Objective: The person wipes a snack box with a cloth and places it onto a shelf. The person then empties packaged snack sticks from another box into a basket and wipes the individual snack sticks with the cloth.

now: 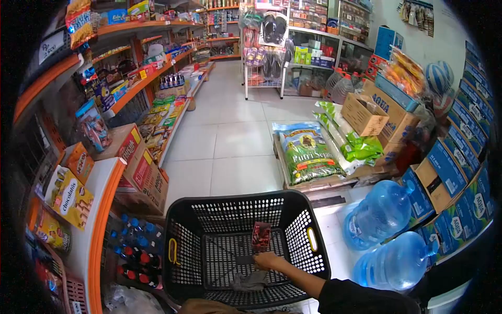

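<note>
1. Red and dark, a small packet (261, 236) is showing inside the outline of the black basket (235, 196); whether it is touching the mesh bottom I cannot tell.
2. The right hand (265, 260) is reaching in from the right, its grip appearing nearly closed, the fingers pinching the packet's near end. The left hand is not showing.
3. Judging by size and sheen, the packet is probably being light, slightly slippery and easily creased; its near edge is offering a fair hold, with a light pinch sparing the contents.
4. A grey crumpled cloth or bag (250, 281) is lying nearer the wearer in the basket, looking soft and limp.
5. Yellow-edged openings in the basket's sides, such as the right handle (312, 238), are giving the firmest places for lifting that stiff plastic.
</note>
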`<state>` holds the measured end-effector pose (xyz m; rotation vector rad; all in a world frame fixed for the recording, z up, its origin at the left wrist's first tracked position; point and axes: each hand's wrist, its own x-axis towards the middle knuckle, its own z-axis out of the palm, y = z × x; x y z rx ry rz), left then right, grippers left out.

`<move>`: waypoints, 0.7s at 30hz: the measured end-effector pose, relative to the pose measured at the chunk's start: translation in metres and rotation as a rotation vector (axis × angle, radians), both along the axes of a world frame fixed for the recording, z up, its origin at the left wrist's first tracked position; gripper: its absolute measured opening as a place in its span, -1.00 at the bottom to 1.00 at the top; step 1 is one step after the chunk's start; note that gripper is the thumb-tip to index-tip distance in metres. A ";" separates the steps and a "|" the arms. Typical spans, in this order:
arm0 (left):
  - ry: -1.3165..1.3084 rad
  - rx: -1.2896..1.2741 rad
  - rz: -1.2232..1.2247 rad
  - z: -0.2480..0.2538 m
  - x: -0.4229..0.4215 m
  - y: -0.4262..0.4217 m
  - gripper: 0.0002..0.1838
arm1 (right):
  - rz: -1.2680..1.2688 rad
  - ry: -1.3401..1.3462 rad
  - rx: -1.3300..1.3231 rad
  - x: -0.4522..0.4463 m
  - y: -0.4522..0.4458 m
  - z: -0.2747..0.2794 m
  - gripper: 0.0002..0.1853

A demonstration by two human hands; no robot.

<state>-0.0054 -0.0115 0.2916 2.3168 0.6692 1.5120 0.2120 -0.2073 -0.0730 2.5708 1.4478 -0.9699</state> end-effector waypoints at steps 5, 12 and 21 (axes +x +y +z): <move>-0.032 -0.027 0.008 -0.001 0.001 0.000 -0.63 | 0.045 -0.042 0.057 0.004 -0.004 -0.021 -0.58; -0.134 -0.036 0.021 -0.001 -0.004 -0.002 -0.58 | 0.023 -0.037 0.135 0.016 -0.001 -0.015 -0.57; -0.534 -0.121 -0.106 0.020 -0.009 -0.017 -0.50 | -0.376 -0.272 0.502 0.013 -0.003 -0.014 -0.33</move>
